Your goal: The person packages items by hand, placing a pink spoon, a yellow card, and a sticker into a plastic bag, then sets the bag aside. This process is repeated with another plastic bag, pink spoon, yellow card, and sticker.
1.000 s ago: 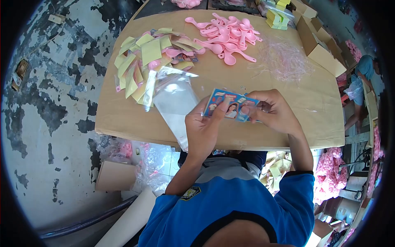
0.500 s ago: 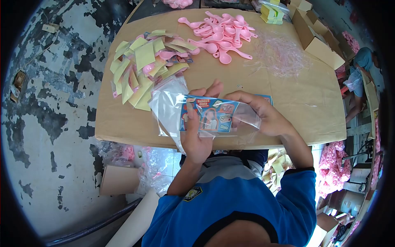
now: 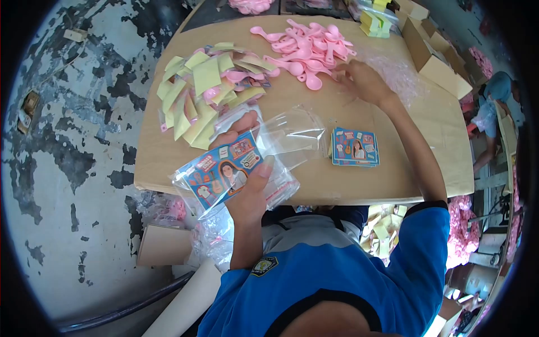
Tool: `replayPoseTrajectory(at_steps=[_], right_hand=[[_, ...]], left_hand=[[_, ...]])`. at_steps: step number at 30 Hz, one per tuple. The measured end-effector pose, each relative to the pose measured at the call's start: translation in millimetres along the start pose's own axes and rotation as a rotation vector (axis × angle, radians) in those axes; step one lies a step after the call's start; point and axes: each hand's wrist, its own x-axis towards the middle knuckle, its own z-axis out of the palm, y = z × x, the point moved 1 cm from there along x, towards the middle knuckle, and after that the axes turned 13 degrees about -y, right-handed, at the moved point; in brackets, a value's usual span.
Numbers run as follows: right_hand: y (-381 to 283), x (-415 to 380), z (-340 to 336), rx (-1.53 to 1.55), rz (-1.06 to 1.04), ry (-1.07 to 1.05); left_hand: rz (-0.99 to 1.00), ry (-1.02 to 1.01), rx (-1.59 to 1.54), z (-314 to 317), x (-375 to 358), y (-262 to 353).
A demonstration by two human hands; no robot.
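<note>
My left hand (image 3: 250, 194) is closed on a clear plastic bag (image 3: 300, 129) with a blue printed card (image 3: 216, 174) inside; the bag's loose end spreads to the right. More clear plastic bags (image 3: 283, 188) bunch under and beside that hand. My right hand (image 3: 368, 84) reaches to the right edge of a heap of pink plastic spoons (image 3: 303, 48). Its fingers are bent and blurred, so I cannot see whether they hold a spoon. A small stack of blue printed cards (image 3: 355, 147) lies on the table below my right forearm.
A pile of packed bags with yellow cards and pink spoons (image 3: 205, 81) lies on the brown-covered table (image 3: 393, 185) at the left. Thin clear strips (image 3: 398, 76) are heaped at the right, near an open cardboard box (image 3: 432, 62). Another person (image 3: 497, 95) sits at far right.
My right hand has let go of the bag and moved up to the spoons, uncovering the card stack. My left hand has shifted left and tilted the bag with its card.
</note>
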Motion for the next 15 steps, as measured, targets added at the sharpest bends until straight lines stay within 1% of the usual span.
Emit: replayPoseTrajectory(at_steps=[1,4,5,7,10,13,15], right_hand=[[9,6,6,-0.039,0.018,-0.030],[18,10,21,-0.248,-0.175,0.164],[25,9,18,-0.189,-0.086,0.087],[10,-3,-9,-0.069,0.084,-0.073],[-18,-27,-49,0.260,0.075,-0.164],[-64,-55,-68,0.469,-0.134,-0.133],[-89,-71,-67,0.552,-0.211,-0.170]], left_hand=[[-0.001,-0.001,0.006,-2,-1,-2],[0.013,-0.021,0.016,-4,-1,-3],[0.007,-0.014,0.014,-5,-1,-3],[0.005,0.003,0.005,-8,1,-2],[0.023,0.033,0.003,-16,3,-1],[0.038,0.033,0.008,-16,4,-4],[0.043,0.011,-0.027,-12,6,-6]])
